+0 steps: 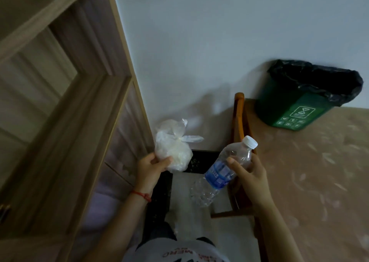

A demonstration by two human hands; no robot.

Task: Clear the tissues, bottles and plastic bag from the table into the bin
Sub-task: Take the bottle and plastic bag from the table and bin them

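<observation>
My left hand [150, 169] grips a knotted clear plastic bag [173, 149] with something white inside, held over the floor beside the table. My right hand [249, 173] holds an empty clear water bottle [223, 171] with a blue label and white cap, tilted with the cap up and to the right. A green bin [293, 110] lined with a black bag [317, 82] stands on the far part of the table [311, 172], against the wall, beyond and to the right of both hands. No tissues show.
The table has a beige patterned top and a wooden edge [239, 114]. A wooden door and frame [65, 102] fill the left side. A white wall [199, 42] lies behind. Dark and pale floor tiles [179, 191] show below the hands.
</observation>
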